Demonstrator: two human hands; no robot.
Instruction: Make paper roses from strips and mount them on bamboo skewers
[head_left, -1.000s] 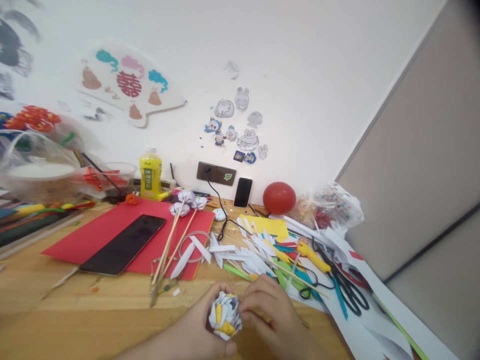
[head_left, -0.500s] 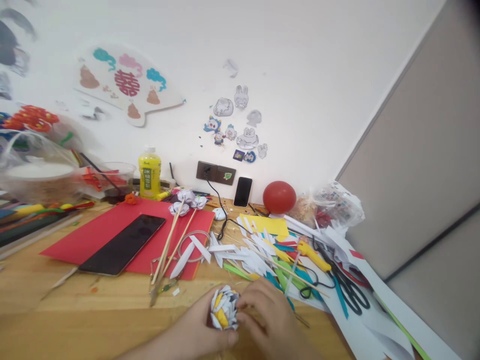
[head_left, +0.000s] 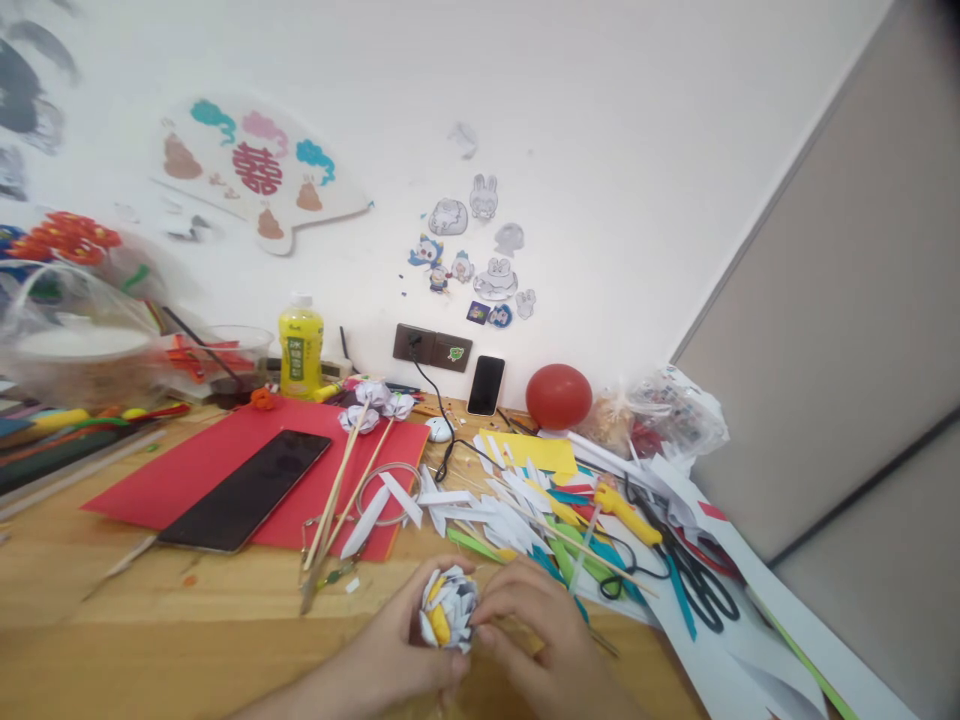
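Observation:
A ball-like paper flower [head_left: 454, 603] of folded white and yellow pieces sits in my left hand [head_left: 397, 640], whose fingers and thumb wrap round it from the left. My right hand [head_left: 536, 630] is closed at the flower's right side, thumb and forefinger pinched together against its edge. Whether a small piece of paper lies in that pinch is hidden. Just beyond my hands lies a pile of folded white paper strips [head_left: 495, 515], mixed with green, yellow and blue ones.
Red paper [head_left: 187, 450] with a black tablet [head_left: 244, 490] and white paper flowers on sticks lies left. On the right are a yellow glue gun [head_left: 628, 513], black-handled scissors [head_left: 697, 580] and white paper sheets. A yellow bottle [head_left: 300, 345], phone [head_left: 486, 385] and red balloon [head_left: 559, 396] stand by the wall.
The paper flower has turned and shifted very slightly to the left in my left hand. My right hand stays pinched at its right edge.

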